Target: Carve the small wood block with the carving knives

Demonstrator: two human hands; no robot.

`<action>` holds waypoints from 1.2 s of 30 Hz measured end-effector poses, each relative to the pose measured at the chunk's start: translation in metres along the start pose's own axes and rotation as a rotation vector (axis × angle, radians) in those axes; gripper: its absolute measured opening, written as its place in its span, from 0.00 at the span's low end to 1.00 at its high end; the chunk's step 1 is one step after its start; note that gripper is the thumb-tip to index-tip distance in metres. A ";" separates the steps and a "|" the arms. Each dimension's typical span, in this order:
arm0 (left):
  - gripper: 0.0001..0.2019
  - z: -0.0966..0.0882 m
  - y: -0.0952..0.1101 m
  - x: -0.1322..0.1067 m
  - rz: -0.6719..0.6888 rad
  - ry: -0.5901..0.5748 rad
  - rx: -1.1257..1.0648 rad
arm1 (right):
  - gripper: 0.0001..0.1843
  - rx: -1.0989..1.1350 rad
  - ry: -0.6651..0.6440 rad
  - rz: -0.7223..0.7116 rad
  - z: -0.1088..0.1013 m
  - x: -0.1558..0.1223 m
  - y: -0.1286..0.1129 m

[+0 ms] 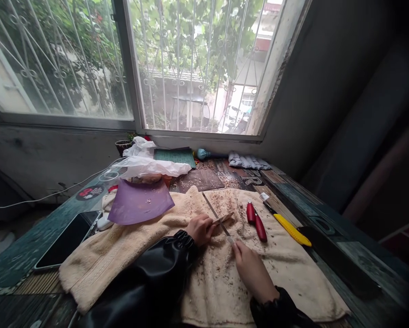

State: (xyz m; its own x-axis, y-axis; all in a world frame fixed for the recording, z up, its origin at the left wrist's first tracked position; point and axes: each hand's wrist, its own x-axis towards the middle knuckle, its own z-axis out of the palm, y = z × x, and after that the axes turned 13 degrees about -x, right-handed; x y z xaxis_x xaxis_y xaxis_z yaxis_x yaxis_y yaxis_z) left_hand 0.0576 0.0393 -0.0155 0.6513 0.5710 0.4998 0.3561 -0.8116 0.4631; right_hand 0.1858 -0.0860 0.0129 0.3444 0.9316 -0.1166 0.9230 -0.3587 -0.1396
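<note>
My left hand (200, 229) is closed around a small strip of wood (228, 217), pinning it low over the beige towel (150, 237). In my right hand (254, 269) is the pale handle of a long, thin file (209, 204). The file lies across the wood just beyond my left fingertips and points away to the upper left. Wood shavings (221, 198) are scattered on the towel around both hands. Right of the wood lie two red-handled tools (260, 229), their working ends not clear to see. Farther right rests a yellow utility knife (291, 228).
A purple sheet (139, 202) lies at the left, near a phone (68, 239) and a white cable (47, 200). Behind are a white plastic bag (156, 167), a green mat (175, 157) and a grey padded bundle (248, 161). A barred window (197, 135) stands beyond the table.
</note>
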 end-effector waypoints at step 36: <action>0.11 0.002 0.002 -0.001 -0.159 0.065 0.088 | 0.17 -0.017 -0.011 -0.004 0.001 -0.017 0.008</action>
State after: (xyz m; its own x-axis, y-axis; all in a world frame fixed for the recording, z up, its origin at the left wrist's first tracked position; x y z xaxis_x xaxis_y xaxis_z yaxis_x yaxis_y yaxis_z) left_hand 0.0593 0.0371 -0.0165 0.5382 0.6974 0.4732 0.5104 -0.7165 0.4755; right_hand 0.1870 -0.1043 0.0127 0.3389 0.9323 -0.1266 0.9272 -0.3537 -0.1231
